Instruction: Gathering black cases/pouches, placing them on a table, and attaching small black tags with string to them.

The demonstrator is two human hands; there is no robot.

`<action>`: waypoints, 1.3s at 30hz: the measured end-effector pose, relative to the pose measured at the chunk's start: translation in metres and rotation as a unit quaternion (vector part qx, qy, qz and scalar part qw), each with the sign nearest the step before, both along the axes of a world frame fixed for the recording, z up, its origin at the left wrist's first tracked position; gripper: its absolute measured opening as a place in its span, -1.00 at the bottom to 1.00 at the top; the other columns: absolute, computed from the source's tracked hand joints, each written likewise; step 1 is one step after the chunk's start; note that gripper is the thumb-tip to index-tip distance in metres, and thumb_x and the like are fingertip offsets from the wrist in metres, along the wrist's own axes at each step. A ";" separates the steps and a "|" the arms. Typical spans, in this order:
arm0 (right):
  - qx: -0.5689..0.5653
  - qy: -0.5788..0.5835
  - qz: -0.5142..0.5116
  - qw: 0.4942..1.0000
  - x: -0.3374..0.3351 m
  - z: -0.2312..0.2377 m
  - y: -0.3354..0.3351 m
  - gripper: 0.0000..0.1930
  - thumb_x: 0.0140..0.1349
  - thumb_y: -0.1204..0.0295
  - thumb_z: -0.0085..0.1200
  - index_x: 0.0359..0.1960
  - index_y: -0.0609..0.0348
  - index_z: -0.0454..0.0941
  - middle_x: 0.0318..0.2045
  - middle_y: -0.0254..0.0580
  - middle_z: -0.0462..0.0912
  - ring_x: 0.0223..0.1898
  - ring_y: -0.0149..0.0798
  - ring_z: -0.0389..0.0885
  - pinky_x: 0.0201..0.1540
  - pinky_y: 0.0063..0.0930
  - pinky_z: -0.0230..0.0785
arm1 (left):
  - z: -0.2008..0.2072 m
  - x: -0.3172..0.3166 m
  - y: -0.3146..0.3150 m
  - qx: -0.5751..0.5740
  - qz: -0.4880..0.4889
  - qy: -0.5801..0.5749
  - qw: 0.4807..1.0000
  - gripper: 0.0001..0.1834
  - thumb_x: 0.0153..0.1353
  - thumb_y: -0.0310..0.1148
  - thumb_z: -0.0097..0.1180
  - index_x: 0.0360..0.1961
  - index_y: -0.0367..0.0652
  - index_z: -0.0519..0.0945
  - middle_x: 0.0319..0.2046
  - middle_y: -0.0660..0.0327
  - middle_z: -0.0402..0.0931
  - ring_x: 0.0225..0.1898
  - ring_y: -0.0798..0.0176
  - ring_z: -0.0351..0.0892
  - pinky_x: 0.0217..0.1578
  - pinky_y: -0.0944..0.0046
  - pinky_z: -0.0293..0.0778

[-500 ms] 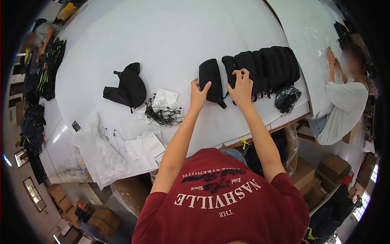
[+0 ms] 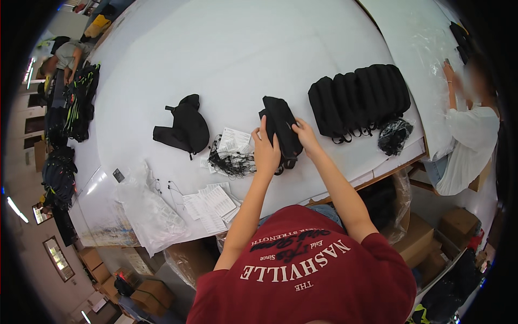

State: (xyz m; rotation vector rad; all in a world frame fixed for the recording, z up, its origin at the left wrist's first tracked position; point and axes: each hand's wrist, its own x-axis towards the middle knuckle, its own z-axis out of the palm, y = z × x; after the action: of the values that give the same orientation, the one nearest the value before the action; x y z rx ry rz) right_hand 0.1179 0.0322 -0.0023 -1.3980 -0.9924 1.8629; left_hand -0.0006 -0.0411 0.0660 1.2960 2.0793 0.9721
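Holding black pouches (image 2: 284, 127), left hand (image 2: 266, 153) opposite right hand (image 2: 307, 139)

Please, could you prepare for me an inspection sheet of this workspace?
Surface: white table, stained at its near left.
Job's things: held black pouch; row of black pouches at right; black fabric items at left.
Clutter: printed sheets, clear plastic bag, shiny dark bundle.
Hands: left hand and right hand both grip the held pouch.
Cables: nothing seen, only tangled thin black cords.
Surroundings: co-worker at right, another co-worker at left; cardboard boxes.
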 end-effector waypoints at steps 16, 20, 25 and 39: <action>0.247 -0.167 0.046 0.953 -0.011 0.036 -0.058 -0.54 0.30 0.18 -0.10 0.23 -0.11 0.32 0.02 0.04 0.39 0.07 0.01 0.38 0.14 -0.28 0.20 | -0.028 0.005 -0.006 0.054 0.029 -0.119 0.991 -0.47 0.41 -0.17 -0.35 0.35 -0.05 0.06 0.35 -0.05 -0.07 0.33 -0.12 -0.04 0.26 0.07 -0.03; 0.241 -0.185 0.107 0.947 -0.001 0.021 -0.052 -0.51 0.31 0.13 -0.16 0.24 0.00 0.29 0.07 0.06 0.41 0.08 0.06 0.37 0.17 -0.24 0.17 | -0.024 0.006 -0.004 0.045 -0.034 0.118 0.991 -0.40 0.34 -0.18 -0.24 0.37 -0.07 0.02 0.39 0.00 -0.20 0.38 -0.09 -0.18 0.28 -0.06 -0.14; 0.253 -0.263 0.182 0.913 -0.001 0.017 -0.053 -0.46 0.32 0.07 -0.22 0.24 0.08 0.26 0.15 0.06 0.36 0.17 0.15 0.25 0.25 -0.16 0.03 | -0.026 0.003 -0.004 -0.031 -0.073 0.222 0.972 -0.37 0.34 -0.20 -0.26 0.39 -0.08 -0.08 0.41 0.09 -0.26 0.41 -0.03 -0.28 0.30 -0.11 -0.32; 0.385 -0.543 0.088 0.741 0.064 0.041 0.010 -0.30 -0.12 0.48 0.22 0.17 -0.21 0.35 0.22 -0.04 0.22 0.16 0.01 0.23 0.13 -0.17 0.21 | -0.016 0.010 0.002 0.009 -0.154 0.232 0.960 -0.42 0.34 -0.16 -0.20 0.35 -0.02 0.08 0.38 0.14 -0.10 0.39 -0.01 -0.17 0.31 -0.10 -0.21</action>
State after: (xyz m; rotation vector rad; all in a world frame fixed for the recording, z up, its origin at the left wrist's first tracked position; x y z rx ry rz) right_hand 0.1817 0.0423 0.0387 -1.7801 -2.1610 0.3323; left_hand 0.0098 -0.0387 0.0504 1.9355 2.0977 0.5885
